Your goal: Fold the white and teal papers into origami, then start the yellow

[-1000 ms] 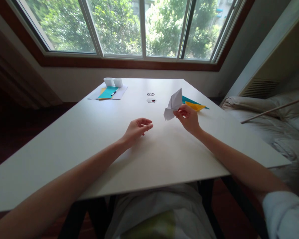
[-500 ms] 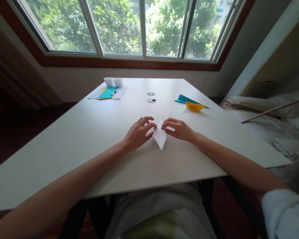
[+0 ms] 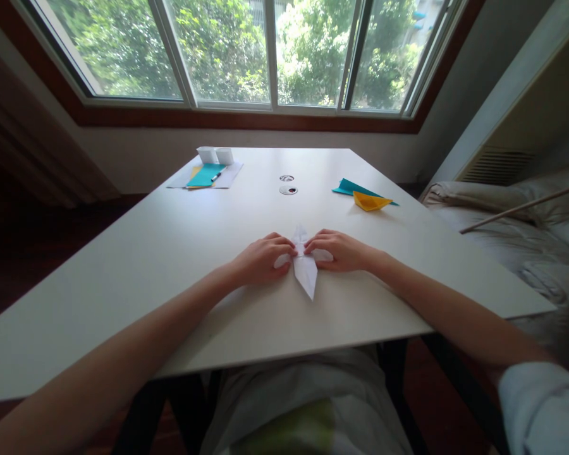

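Note:
A folded piece of white paper (image 3: 306,275) lies on the white table in front of me, its pointed end towards my body. My left hand (image 3: 265,258) grips its left edge, fingertips and thumb curled in on the paper. From the other side my right hand (image 3: 337,250) holds the right edge in the same way, fingers bent over it. Between the fingertips the paper shows a crease across its middle, and its narrower far end sticks out beyond them. Parts of the paper's sides are covered by my fingers.
Right of centre stand a yellow paper boat (image 3: 370,201) and a teal folded paper (image 3: 353,188). At the far left are teal sheets (image 3: 203,175), a pen (image 3: 217,175) and white paper boxes (image 3: 224,156). Round cable-hole covers (image 3: 288,190) sit mid-table (image 3: 246,328).
The white paper has come slightly nearer to me and its far part looks more spread. Both hands have lowered a little, their fingers closing further over its edges.

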`<control>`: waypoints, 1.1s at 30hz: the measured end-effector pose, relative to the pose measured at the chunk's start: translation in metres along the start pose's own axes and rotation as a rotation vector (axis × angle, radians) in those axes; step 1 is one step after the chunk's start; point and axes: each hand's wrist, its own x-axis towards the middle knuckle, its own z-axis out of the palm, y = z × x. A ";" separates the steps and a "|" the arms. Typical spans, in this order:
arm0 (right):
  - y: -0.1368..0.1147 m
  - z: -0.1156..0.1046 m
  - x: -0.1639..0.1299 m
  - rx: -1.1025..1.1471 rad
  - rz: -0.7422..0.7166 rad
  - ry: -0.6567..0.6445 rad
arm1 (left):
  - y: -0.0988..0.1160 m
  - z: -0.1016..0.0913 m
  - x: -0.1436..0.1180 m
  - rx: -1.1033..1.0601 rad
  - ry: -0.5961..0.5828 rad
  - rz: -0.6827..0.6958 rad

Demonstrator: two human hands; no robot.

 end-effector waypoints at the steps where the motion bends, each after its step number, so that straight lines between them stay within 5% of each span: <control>1: 0.000 0.000 0.000 0.009 0.011 0.003 | 0.001 -0.001 0.000 -0.008 -0.002 -0.003; 8: -0.002 0.005 0.006 0.105 0.107 0.041 | 0.000 0.007 0.006 -0.139 0.112 -0.087; 16: 0.000 0.019 0.009 0.247 0.440 0.211 | 0.000 0.014 0.012 -0.175 0.161 -0.258; 23: 0.002 0.024 0.008 0.113 0.378 0.268 | 0.000 0.022 0.009 -0.052 0.290 -0.274; 33: -0.007 0.020 0.010 -0.036 0.249 0.155 | 0.009 0.008 0.008 0.078 0.004 0.036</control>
